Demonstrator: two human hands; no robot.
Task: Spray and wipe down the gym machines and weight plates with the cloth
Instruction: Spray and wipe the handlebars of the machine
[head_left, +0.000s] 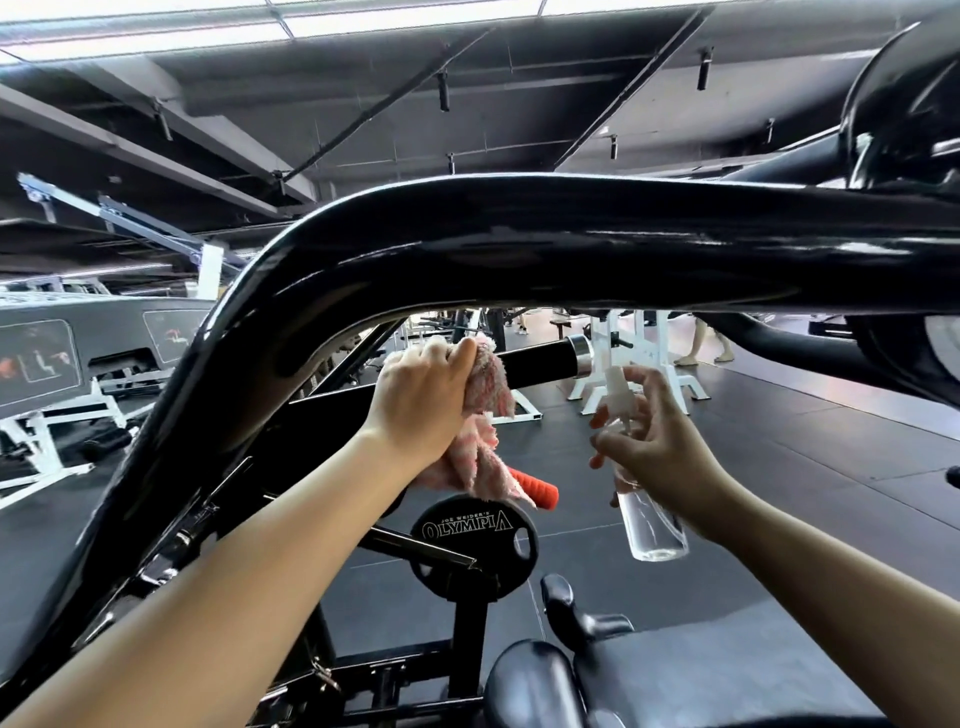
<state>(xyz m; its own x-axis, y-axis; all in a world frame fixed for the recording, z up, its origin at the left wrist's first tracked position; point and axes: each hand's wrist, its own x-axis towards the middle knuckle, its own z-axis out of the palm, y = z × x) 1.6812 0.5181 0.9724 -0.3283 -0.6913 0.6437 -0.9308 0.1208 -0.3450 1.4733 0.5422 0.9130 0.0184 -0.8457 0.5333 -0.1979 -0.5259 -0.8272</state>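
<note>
Mid-task, judging by the scene: the cloth (485, 415) is on the machine's black handle (540, 361), so this handle is being wiped right now. The big curved black frame (519, 249) overhead looks glossy with reflections, but whether it is already wiped cannot be told. The weight plate (472, 540) marked OLYMPIA sits lower down, below the cloth, not touched by either hand; likely still to do. Other machines (62, 384) stand far off at the left on the floor (779, 467); no sign either way that they are cleaned. So a good share of the job probably remains.

Left hand (421, 400): arm reaches up and forward, wrist raised, fingers curled tight round the pink-and-white cloth, bunching it against the handle near its inner end. Loose cloth hangs down below the hand, over an orange grip (535, 488).

Right hand (654, 441): forearm comes in from lower right, fingers wrapped round the neck of a clear spray bottle (652, 519), held just right of the cloth and below the handle's chrome end cap (579, 356). The white nozzle (618, 389) points up and left toward the handle. A finger looks set near the trigger; whether it is pressing cannot be told. No spray mist visible.

1 padded seat (727, 670) is at the bottom edge.
</note>
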